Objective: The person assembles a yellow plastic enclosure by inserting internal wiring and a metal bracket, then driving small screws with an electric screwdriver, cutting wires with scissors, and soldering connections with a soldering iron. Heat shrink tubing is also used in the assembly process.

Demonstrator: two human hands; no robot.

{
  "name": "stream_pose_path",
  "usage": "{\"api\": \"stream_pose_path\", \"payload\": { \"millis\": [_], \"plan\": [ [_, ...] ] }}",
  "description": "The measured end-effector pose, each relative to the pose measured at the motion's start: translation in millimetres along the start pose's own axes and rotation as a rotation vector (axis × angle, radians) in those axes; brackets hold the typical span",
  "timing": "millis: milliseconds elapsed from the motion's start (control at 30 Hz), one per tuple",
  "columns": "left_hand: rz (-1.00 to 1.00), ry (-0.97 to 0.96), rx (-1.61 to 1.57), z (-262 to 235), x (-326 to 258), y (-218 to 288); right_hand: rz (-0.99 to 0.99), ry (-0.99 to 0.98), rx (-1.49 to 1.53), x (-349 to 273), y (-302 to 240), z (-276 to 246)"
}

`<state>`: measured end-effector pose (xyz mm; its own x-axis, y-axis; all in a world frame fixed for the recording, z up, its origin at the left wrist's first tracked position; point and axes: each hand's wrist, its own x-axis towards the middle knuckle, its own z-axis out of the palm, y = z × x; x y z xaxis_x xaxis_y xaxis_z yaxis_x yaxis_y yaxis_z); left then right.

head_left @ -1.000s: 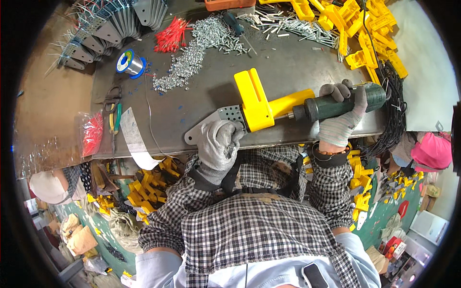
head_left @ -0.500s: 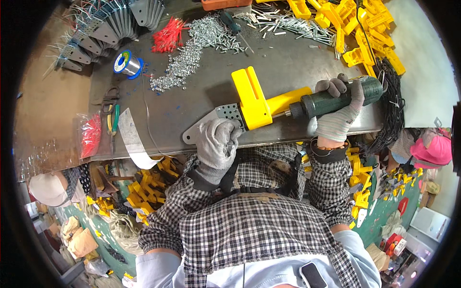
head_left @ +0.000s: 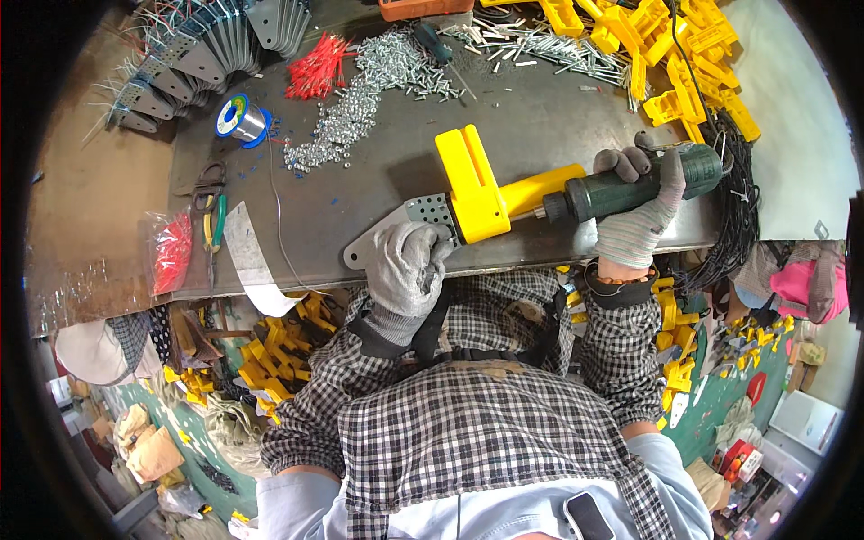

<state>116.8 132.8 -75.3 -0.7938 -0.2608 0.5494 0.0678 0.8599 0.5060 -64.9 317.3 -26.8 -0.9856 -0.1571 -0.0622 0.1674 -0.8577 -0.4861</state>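
Note:
My gloved left hand (head_left: 407, 266) is closed around the near side of a grey perforated metal plate (head_left: 428, 211), where it meets a yellow plastic housing (head_left: 477, 193). The housing has an upright block and a handle (head_left: 549, 186) running off to the right. In my gloved right hand (head_left: 641, 202) is a dark green electric screwdriver (head_left: 693, 171), lying nearly level. Its metal tip (head_left: 540, 213) points left and meets the right side of the housing. The fingertips of my left hand are partly hidden behind its knuckles.
Loose nuts (head_left: 310, 155), screws (head_left: 396, 63) and red wire pieces (head_left: 319, 67) lie farther back. Yellow housings (head_left: 711, 54) pile up at the far right, above black cables (head_left: 733, 207). A solder spool (head_left: 243, 121), pliers (head_left: 214, 225) and metal plates (head_left: 193, 63) are on the left.
Both hands, the screwdriver and the yellow housing hold almost the same place. The whole picture shifts very slightly. At the right edge, a person's gloved hand now shows beside the pink cloth.

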Motion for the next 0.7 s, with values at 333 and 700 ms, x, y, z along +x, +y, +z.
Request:
{"api": "stream_pose_path", "payload": {
  "millis": [333, 700],
  "plan": [
    [-0.033, 0.016, 0.056, 5, -3, -1, 0.026, 0.003, 0.013, 1, 4, -2],
    [0.005, -0.001, 0.006, 1, 3, 4, 0.005, 0.000, 0.064, -1, 3, 1]
  ]
}}
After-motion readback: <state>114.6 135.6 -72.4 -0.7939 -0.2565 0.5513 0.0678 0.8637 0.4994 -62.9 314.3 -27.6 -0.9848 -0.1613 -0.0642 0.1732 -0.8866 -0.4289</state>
